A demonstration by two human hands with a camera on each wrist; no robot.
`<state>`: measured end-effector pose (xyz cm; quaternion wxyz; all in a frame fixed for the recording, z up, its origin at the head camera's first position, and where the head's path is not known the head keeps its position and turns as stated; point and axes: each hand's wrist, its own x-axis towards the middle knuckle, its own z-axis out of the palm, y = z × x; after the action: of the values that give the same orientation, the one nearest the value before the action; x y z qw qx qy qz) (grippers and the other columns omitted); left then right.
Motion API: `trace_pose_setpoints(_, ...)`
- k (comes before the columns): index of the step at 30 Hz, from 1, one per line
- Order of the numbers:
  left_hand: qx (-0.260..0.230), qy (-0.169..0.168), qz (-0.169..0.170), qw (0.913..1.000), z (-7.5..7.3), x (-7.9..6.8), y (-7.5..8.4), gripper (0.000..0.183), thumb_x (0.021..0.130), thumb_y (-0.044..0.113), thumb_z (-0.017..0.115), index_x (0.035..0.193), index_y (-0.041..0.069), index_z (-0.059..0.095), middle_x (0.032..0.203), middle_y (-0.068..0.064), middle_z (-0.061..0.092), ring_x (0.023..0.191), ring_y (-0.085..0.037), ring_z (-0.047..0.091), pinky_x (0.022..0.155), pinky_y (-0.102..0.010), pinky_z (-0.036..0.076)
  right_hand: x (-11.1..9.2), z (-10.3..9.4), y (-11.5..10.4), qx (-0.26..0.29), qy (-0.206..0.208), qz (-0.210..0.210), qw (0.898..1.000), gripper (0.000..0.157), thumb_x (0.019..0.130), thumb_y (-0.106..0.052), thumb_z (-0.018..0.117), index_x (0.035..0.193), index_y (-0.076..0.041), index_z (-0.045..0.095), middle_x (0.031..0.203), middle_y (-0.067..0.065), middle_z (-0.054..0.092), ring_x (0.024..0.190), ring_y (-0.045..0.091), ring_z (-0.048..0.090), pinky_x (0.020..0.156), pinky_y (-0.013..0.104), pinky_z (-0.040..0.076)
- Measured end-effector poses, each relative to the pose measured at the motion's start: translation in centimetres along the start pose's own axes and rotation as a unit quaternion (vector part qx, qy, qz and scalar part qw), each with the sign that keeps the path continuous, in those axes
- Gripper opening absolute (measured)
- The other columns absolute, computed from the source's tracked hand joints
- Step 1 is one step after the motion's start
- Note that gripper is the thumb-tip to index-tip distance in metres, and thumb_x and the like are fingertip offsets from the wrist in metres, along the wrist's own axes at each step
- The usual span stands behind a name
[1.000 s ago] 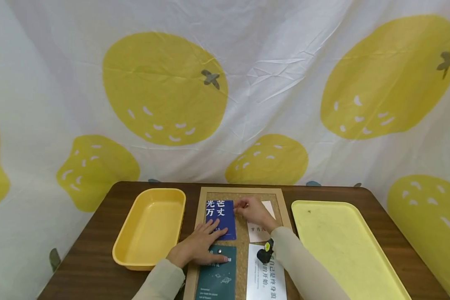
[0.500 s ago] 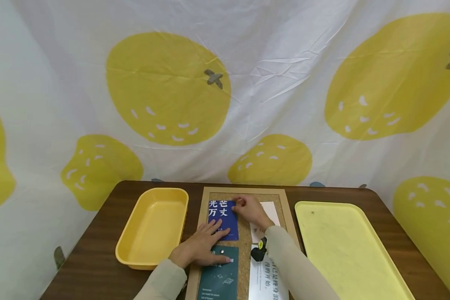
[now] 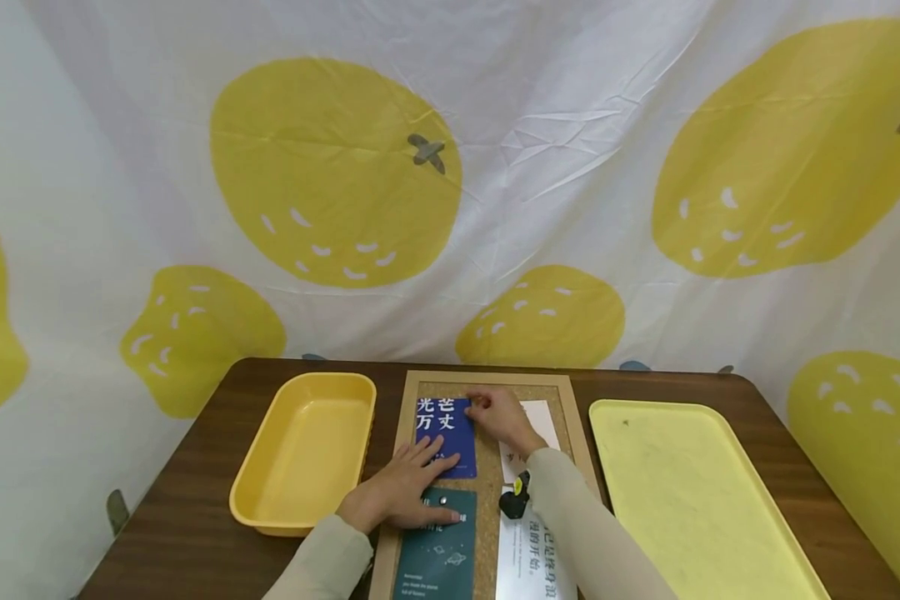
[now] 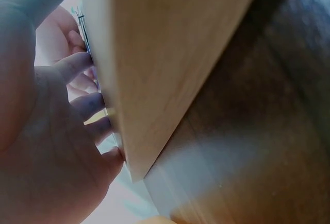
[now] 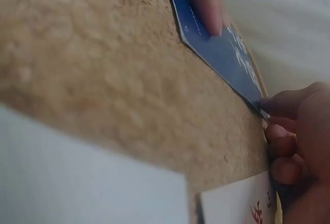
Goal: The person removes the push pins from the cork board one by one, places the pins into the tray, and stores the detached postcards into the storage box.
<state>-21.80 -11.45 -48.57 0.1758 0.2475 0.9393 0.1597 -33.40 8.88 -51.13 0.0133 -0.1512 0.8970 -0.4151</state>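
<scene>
A blue card [image 3: 463,437] with large white characters lies at the upper left of a framed cork board [image 3: 487,471]. My right hand [image 3: 498,419] is at its top right corner; in the right wrist view the thumb and curled fingers [image 5: 281,132] pinch that corner. Spread flat, my left hand [image 3: 405,490] rests its fingers on the blue card's lower part, while the thumb lies over the green card [image 3: 435,562] below. A small round pin [image 3: 443,501] shows near the green card's top. The left wrist view has the left palm [image 4: 51,141] beside the wooden frame [image 4: 154,54].
Two pale cards occupy the board's right side: one with reddish characters [image 3: 542,421], and a white one [image 3: 521,554] partly under my right forearm. A deep yellow tub [image 3: 307,450] stands left of the board, a shallow yellow tray [image 3: 690,492] right. A fruit-print curtain [image 3: 495,208] hangs behind.
My right fingers have curled in closer on the blue card's top right corner, and the right forearm has shifted slightly left. The left hand keeps its place on the cards.
</scene>
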Motion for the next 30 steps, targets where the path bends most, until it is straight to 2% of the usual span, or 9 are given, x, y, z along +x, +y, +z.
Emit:
trace_pose_setpoints(7,0.003,0.000,0.001,1.0000,0.0,0.1,-0.1,0.087,0.085,0.067,0.062,0.156,0.026,0.034,0.166,-0.007,0.017,0.153,-0.030,0.010,0.123,-0.052,0.009,0.1,0.0,-0.1,0.000,-0.009,0.013,1.000,0.030,0.091,-0.015,0.070,0.120,-0.009,0.071,0.082,0.001,0.065,0.069,0.014,0.055,0.058,0.026,0.043)
trace_pose_setpoints(14,0.002,-0.001,0.000,1.0000,0.0,0.1,0.0,0.086,0.085,0.067,0.062,0.155,0.026,0.034,0.166,-0.008,0.018,0.153,-0.031,0.011,0.123,-0.052,0.009,-0.1,-0.5,-1.3,0.007,-0.033,0.048,0.998,0.037,0.089,-0.020,0.072,0.123,-0.006,0.065,0.093,0.007,0.064,0.078,0.019,0.056,0.062,0.029,0.044)
trace_pose_setpoints(23,0.002,-0.001,0.001,1.0000,0.1,0.1,-0.1,0.086,0.085,0.067,0.062,0.155,0.027,0.034,0.166,-0.007,0.018,0.153,-0.031,0.010,0.123,-0.053,0.009,0.0,-0.2,-2.0,0.036,-0.029,0.045,0.998,0.038,0.088,-0.016,0.074,0.119,-0.003,0.057,0.084,0.006,0.058,0.070,0.017,0.053,0.057,0.027,0.041)
trace_pose_setpoints(27,-0.001,-0.001,0.001,1.0000,0.2,0.1,-0.1,0.086,0.085,0.067,0.062,0.155,0.027,0.034,0.166,-0.007,0.018,0.153,-0.031,0.010,0.123,-0.053,0.009,0.2,0.2,-1.8,0.056,-0.021,0.055,0.997,0.037,0.089,-0.016,0.073,0.119,-0.003,0.056,0.079,0.004,0.055,0.064,0.016,0.051,0.054,0.026,0.040)
trace_pose_setpoints(30,0.000,0.001,0.001,1.0000,0.1,0.1,-0.1,0.085,0.085,0.067,0.062,0.155,0.027,0.034,0.166,-0.007,0.018,0.153,-0.031,0.010,0.123,-0.053,0.009,0.3,0.4,-1.6,0.067,-0.013,0.066,0.996,0.036,0.089,-0.017,0.072,0.118,-0.004,0.056,0.081,0.004,0.057,0.066,0.015,0.053,0.055,0.026,0.042)
